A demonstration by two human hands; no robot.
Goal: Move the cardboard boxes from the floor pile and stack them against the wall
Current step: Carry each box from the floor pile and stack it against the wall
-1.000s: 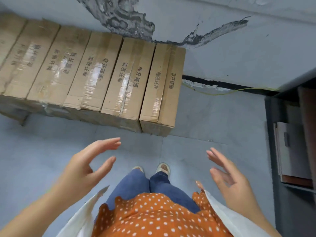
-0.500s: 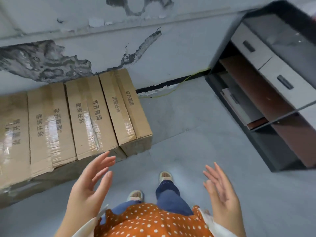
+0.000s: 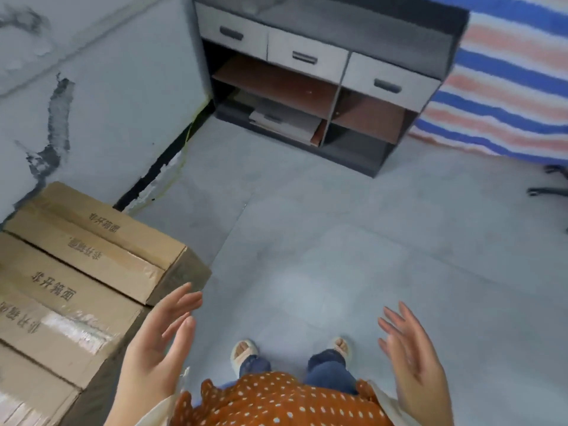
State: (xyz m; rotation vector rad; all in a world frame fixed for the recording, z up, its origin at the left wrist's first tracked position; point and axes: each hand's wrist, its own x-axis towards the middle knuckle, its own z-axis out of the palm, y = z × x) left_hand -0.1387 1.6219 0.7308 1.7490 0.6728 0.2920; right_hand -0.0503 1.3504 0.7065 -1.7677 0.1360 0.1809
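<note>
1. A grey tiled floor (image 3: 322,241) is seen below, and it takes up most of the view.
2. A grey wall (image 3: 107,96) with dark, cracked patches is seen on the left side.
3. A dark cabinet (image 3: 322,78) is set on the floor by the corner, past the end of the wall.
4. Three pale drawers are counted along the top of the cabinet, each with one dark handle.
5. Flat boards (image 3: 285,121) are laid on a low shelf inside it.
6. A striped sheet (image 3: 507,81) in blue, pink and white is seen to the right of the cabinet.
7. Part of a chair base (image 3: 547,186) is seen at the right edge.
8. The cardboard boxes (image 3: 76,281) are lined up side by side against the wall at the lower left. At least four are counted, with tape and dark print on top.
9. Two hands are held up in front of the body, and nothing is held in them.
10. The left hand (image 3: 156,348) is kept just beside the boxes, with its fingers straight and a little apart.
11. The right hand (image 3: 415,358) is kept over the floor, well apart from the boxes, with its fingers spread.
12. Two feet in pale sandals (image 3: 242,352) are seen on the floor between the hands.
</note>
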